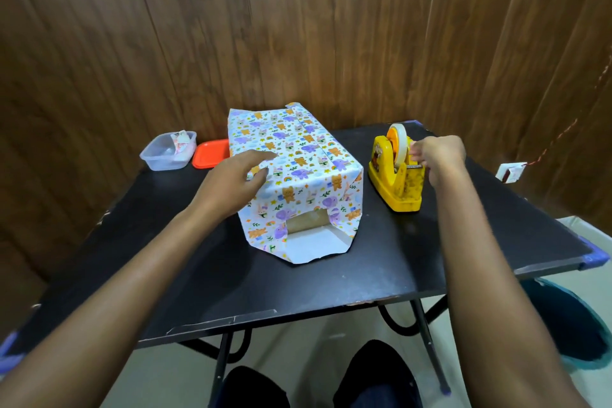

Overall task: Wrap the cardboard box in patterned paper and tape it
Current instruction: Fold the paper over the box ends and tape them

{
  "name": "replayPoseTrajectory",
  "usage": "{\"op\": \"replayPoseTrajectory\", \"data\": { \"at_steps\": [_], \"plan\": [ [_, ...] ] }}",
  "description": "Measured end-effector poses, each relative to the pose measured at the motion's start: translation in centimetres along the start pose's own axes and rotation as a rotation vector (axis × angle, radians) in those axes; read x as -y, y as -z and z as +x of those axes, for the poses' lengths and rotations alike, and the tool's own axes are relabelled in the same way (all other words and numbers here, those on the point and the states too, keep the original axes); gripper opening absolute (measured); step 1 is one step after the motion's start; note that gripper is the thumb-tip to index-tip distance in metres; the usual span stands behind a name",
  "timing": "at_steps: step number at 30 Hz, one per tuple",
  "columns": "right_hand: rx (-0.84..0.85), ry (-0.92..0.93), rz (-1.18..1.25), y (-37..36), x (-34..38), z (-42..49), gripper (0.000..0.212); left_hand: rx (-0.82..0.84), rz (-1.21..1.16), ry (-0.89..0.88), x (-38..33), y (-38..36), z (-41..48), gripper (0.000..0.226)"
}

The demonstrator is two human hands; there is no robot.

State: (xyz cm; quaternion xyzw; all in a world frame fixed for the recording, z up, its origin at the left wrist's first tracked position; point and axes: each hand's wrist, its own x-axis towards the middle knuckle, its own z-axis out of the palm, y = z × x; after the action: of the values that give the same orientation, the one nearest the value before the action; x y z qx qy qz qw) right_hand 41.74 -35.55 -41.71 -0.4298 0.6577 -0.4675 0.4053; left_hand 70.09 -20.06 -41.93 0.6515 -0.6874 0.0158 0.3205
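- Fingers [261,156] of the left hand [236,180], in the head view, lie straight and close together, palm down, pressing on the patterned paper [298,149] at the top left edge of the cardboard box [306,220].
- Fingers [415,148] of the right hand [438,156] curl together and pinch at the near side of the tape roll [401,142]. Whether a free strip lies between them cannot be told.
- The box stands at the middle of the black table [231,275], long side running away from the person, with paper covering its top and both long sides.
- At the near end of the box the paper is not closed: bare cardboard shows in a gap, and a white paper flap [314,247] lies flat on the table in front of it.
- A yellow tape dispenser [394,185] stands just to the right of the box, apart from it, and carries the roll.
- An orange lid [210,154] lies just beside the far left corner of the box.
- A clear plastic container [167,152] stands further left of the box, beside the lid.
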Motion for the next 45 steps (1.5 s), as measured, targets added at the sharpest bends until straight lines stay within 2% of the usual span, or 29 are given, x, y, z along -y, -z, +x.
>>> {"op": "replayPoseTrajectory", "data": {
  "at_steps": [4, 9, 16, 22, 27, 32, 40, 45],
  "plan": [
    [0.121, -0.09, 0.114, 0.5, -2.0, -0.8, 0.013, 0.141, 0.114, 0.044, 0.8, -0.3, -0.9, 0.049],
    [0.105, -0.132, 0.237, 0.5, -3.9, -1.0, 0.018, 0.233, 0.197, 0.041, 2.3, -0.9, -1.8, 0.063],
    [0.072, -0.137, 0.318, 0.0, -5.0, -0.8, 0.025, 0.093, 0.21, -0.028, 3.3, -2.1, -2.7, 0.06],
    [0.065, -0.174, 0.418, -0.3, -5.1, -1.2, 0.024, 0.132, 0.263, -0.058, 3.7, -2.1, -2.6, 0.065],
    [0.103, -0.194, 0.514, -0.5, -5.3, -1.9, 0.025, -0.007, 0.397, -0.154, 3.6, -3.6, -3.8, 0.061],
    [0.18, -0.185, 0.457, 0.7, -5.8, -2.7, 0.026, -0.156, 0.443, -0.213, 1.8, -4.7, -4.0, 0.053],
    [0.271, -0.208, 0.341, 0.3, -7.1, -4.2, 0.044, -0.222, 0.387, -0.253, 0.4, -6.0, -5.0, 0.045],
    [0.346, -0.13, 0.237, -2.3, -7.8, -5.7, 0.038, -0.288, 0.383, -0.243, 0.2, -6.0, -6.5, 0.042]
  ]
}}
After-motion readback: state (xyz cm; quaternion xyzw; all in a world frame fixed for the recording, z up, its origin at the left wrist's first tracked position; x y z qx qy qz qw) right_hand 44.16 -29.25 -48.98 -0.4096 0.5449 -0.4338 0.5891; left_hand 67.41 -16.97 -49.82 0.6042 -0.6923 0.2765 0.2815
